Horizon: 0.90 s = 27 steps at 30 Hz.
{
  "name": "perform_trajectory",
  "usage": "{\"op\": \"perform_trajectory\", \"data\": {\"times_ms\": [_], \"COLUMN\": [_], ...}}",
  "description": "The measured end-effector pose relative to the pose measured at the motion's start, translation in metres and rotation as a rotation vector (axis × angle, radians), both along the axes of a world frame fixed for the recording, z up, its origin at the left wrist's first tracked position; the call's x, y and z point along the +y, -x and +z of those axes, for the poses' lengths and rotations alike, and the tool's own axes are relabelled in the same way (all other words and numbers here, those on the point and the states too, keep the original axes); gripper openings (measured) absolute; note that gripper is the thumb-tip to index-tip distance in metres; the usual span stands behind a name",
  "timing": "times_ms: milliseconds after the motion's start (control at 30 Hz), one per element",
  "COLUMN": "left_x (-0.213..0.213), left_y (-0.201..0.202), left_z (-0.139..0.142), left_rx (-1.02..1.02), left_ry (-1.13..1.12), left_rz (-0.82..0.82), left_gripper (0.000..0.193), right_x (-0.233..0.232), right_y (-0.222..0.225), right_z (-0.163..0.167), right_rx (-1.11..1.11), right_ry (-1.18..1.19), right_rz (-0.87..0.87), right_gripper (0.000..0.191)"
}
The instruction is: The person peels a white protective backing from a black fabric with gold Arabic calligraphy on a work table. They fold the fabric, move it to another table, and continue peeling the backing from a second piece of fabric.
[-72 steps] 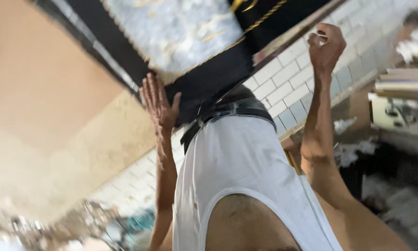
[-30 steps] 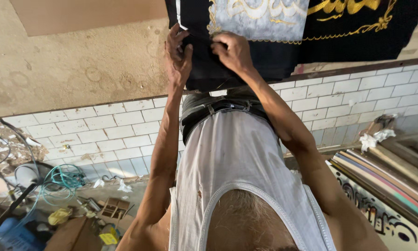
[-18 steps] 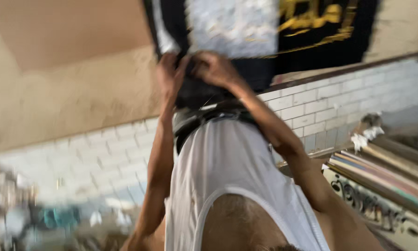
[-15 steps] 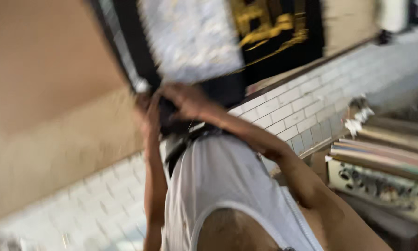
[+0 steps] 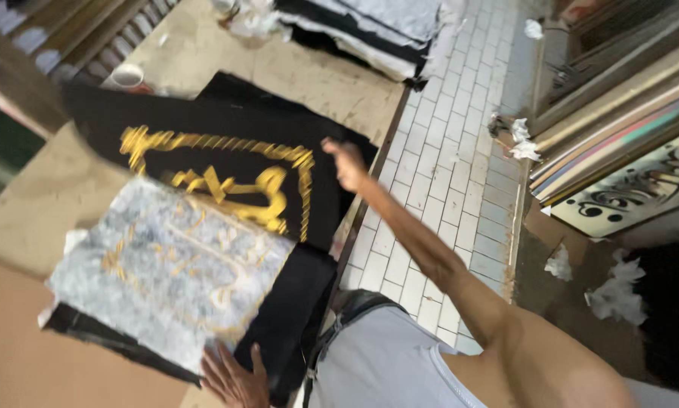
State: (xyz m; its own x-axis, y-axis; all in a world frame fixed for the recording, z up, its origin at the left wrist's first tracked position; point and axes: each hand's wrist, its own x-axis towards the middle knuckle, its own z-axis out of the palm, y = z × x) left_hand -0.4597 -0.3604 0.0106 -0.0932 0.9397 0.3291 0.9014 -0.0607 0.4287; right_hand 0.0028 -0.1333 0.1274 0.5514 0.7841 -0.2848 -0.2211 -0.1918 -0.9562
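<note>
Tan worktop (image 5: 45,196), black cloths (image 5: 203,128), left hand (image 5: 234,376) flat, right hand (image 5: 348,163)

Bare tabletop (image 5: 45,204) lies open at nine o'clock; a cup (image 5: 128,75) and stacked cloths (image 5: 377,30) crowd twelve o'clock.

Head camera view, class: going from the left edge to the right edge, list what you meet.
Grey-backed cloth panel → left hand → black cloth with gold embroidery → right hand → white tiled strip → stacked frames
</note>
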Motion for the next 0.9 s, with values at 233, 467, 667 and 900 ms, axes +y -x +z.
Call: {"op": "perform_trajectory", "data": {"times_ms": [233,467,667,900], "left_x": [0.002,-0.011,-0.027,-0.034], "left_y": [0.008,0.001,0.006,0.030], "left_z": [-0.049,-0.027,0.009,0.006], "left_rx": [0.028,-0.110,-0.183,-0.247], "left_ry": [0.026,-0.132,0.015,0.098], "left_rz": [-0.097,-0.114,-0.110,-0.051], "left_gripper": [0.104,0.099,0.073,0.059], "right_x": [-0.010,-0.027,-0.026,-0.091], "right_y": [-0.101,-0.103,-0.048,0.174], "right_z": [0.010,-0.026,-0.055,-0.074], "right_rx": [0.115,-0.133,-0.649,-0.859], "right_ry": [0.079,0.310,-0.184,-0.453], "right_rz": [-0.082,-0.276,-0.147,1.008], "right_gripper": [0.054,0.041,0.038,0.034]}}
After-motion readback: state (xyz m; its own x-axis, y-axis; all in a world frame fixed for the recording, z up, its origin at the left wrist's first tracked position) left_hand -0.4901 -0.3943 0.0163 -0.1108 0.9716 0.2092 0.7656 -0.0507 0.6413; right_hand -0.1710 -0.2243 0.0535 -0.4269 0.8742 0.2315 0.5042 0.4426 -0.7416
